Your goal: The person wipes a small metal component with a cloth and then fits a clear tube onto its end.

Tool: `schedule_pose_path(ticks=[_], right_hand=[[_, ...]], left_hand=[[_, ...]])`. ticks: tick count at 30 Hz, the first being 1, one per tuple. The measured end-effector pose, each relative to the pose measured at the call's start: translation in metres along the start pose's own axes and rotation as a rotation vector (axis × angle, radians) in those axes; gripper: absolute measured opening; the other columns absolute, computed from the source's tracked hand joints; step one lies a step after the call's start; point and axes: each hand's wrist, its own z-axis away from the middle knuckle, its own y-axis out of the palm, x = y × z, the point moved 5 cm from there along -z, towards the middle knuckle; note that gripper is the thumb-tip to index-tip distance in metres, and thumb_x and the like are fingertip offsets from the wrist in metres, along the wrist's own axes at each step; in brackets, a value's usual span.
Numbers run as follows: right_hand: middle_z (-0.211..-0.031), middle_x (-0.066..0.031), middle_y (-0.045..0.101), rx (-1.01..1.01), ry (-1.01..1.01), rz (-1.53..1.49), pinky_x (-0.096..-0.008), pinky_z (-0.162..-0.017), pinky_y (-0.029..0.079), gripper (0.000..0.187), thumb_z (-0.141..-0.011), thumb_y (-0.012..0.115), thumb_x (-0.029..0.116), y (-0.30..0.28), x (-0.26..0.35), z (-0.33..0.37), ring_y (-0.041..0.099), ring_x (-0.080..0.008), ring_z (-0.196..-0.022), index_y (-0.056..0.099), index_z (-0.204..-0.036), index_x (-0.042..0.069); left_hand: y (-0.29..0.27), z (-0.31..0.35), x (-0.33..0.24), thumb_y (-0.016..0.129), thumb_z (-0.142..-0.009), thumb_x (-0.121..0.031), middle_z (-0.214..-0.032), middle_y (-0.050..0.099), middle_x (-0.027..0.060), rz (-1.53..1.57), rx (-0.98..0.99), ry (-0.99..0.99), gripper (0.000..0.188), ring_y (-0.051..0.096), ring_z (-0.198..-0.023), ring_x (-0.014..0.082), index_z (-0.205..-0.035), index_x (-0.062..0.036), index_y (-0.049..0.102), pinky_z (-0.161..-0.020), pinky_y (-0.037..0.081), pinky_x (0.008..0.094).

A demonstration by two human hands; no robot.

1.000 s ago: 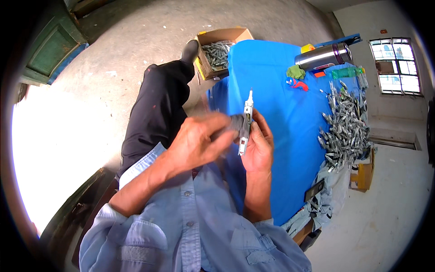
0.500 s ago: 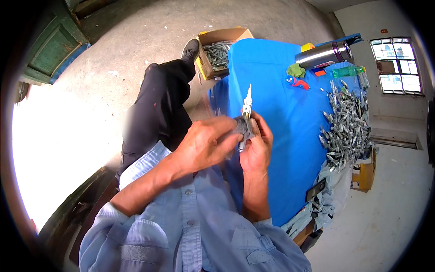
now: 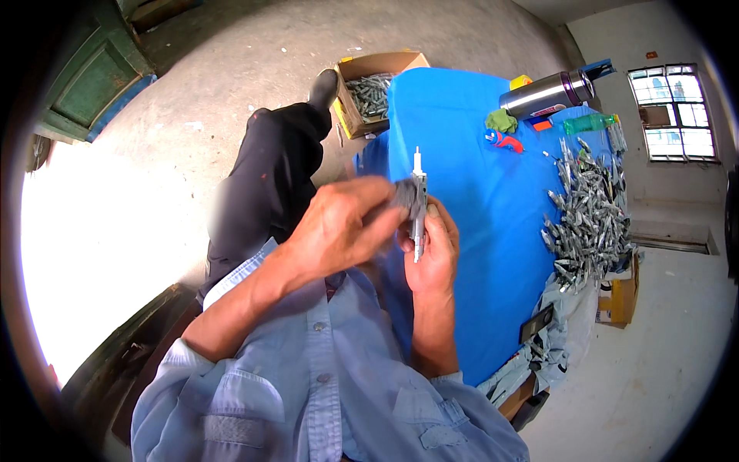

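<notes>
My right hand (image 3: 433, 254) grips a slim grey metal part (image 3: 418, 208) with a white tip, held upright over the near edge of the blue table (image 3: 477, 231). My left hand (image 3: 339, 223) presses a grey cloth or pad (image 3: 404, 196) against the side of that part; its fingers are blurred by motion. Both hands are held close in front of my chest, above my lap.
A heap of similar grey metal parts (image 3: 589, 223) lies on the table's right side. A steel flask (image 3: 546, 94), a green rag (image 3: 502, 121) and a red-blue tool (image 3: 504, 141) lie at the far end. A cardboard box (image 3: 377, 88) of parts stands on the concrete floor.
The part has stayed upright in my right hand. My left hand has slid up along it, rubbing with the grey cloth, and both hands sit slightly higher.
</notes>
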Motion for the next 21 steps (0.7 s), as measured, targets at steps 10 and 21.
schedule_pose_path(ticks=[10, 21], right_hand=[[-0.107, -0.0091, 0.068, -0.032, -0.033, -0.068, -0.0291, -0.080, 0.053, 0.031, -0.106, 0.052, 0.017, 0.008, -0.004, -0.003, 0.066, -0.0144, -0.094, 0.063, -0.123, -0.005], [-0.089, -0.0036, 0.065, 0.031, 0.008, -0.081, -0.0237, -0.052, 0.040, 0.035, -0.108, 0.051, 0.025, 0.014, -0.008, -0.004, 0.055, -0.0073, -0.067, 0.063, -0.122, -0.004]], left_hand=[[0.009, 0.004, 0.005, 0.072, -0.091, -0.007, -0.078, 0.063, 0.0160, -0.022, -0.006, 0.049, 0.014, 0.063, -0.063, 0.0259, -0.095, 0.0047, 0.067, -0.057, 0.050, 0.0356], [-0.008, -0.003, 0.009, 0.072, -0.094, -0.013, -0.065, 0.056, 0.0029, 0.199, -0.067, -0.198, 0.017, 0.049, -0.063, 0.0057, -0.091, 0.0030, 0.067, -0.053, 0.041, 0.0272]])
